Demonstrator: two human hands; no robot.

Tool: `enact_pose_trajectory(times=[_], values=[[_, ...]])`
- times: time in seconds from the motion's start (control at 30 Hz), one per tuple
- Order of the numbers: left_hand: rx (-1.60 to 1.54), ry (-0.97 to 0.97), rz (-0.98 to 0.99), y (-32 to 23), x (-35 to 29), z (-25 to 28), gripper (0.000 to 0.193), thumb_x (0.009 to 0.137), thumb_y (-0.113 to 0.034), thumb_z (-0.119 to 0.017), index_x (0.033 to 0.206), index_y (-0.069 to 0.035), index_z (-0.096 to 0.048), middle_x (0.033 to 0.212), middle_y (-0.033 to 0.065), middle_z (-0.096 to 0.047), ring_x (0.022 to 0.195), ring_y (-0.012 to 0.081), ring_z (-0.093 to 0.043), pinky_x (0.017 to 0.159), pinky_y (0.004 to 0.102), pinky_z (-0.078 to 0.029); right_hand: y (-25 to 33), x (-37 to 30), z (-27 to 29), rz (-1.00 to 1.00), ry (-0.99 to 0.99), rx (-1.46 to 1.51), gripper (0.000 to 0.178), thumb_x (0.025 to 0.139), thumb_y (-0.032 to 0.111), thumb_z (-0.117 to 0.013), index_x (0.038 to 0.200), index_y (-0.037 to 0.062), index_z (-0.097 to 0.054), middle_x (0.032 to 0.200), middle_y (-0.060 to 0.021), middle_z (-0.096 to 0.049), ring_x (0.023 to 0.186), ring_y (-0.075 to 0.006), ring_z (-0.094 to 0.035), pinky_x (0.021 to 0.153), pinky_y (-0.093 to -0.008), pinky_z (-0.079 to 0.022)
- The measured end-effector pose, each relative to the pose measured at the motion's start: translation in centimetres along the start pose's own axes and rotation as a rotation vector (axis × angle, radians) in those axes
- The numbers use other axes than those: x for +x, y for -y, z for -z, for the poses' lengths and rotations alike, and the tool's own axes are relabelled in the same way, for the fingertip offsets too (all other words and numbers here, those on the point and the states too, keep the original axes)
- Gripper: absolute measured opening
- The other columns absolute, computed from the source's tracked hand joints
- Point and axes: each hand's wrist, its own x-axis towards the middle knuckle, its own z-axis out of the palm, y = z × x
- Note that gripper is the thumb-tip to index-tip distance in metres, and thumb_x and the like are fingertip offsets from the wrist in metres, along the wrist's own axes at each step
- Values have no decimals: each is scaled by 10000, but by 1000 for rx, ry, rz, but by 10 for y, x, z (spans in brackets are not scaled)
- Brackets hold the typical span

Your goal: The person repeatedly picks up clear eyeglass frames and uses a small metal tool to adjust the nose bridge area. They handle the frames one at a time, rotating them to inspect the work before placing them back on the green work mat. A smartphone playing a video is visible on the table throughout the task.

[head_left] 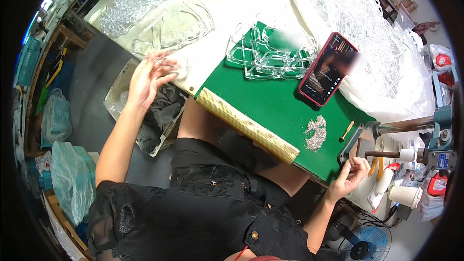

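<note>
My left hand [146,83] is raised over the near left edge of the table, its fingers bent and smeared by motion. Something clear shows at its fingertips, too blurred to tell whether it is held. Beyond it lie clear plastic eyeglass frames [181,31] on the pale tabletop. At the right, my right hand [352,178] has its thumb and fingers pinched together beside the spindle [384,154] of a small bench machine [440,137]; what they hold, if anything, cannot be made out. More clear eyeglass frames [275,63] lie on the green mat [246,101].
A phone in a red case [328,69] lies on the mat, near a heap of tiny shiny pieces [315,133] and a brass-coloured screw-like piece [346,131]. Gold edging [246,125] lines the mat's front. Clear frames [357,24] fill a white bag. A bin [162,142] stands below left.
</note>
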Motion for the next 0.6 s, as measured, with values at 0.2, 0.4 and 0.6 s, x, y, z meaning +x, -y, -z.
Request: enact_pose_trajectory(times=[0.2,0.4,0.6], values=[[887,289,-222,-36,32,-8,167,866,-195,-652,916,-37,-636,837,53,-646,660,78,-596,515,197,-452,-7,-5,5,-22,20,7,129,855,-38,-524,970,16,-545,1043,-60,-429,822,-112,-411,716,-225,-349],[1343,385,-353,-47,100,-7,678,697,-95,-751,1319,-82,-482,1137,154,-631,1069,279,-596,935,369,-455,-6,-1,-3,-41,-19,-16,118,821,-38,-538,907,38,-564,963,-59,-452,820,-140,-437,676,-236,-347],[1566,480,-573,-66,122,-93,688,724,-224,-769,1338,-107,-482,1116,139,-637,1066,257,-600,926,363,-465,-6,-4,2,-59,-23,-121,98,801,-34,-572,880,24,-570,970,-92,-468,854,-189,-485,746,-275,-403]])
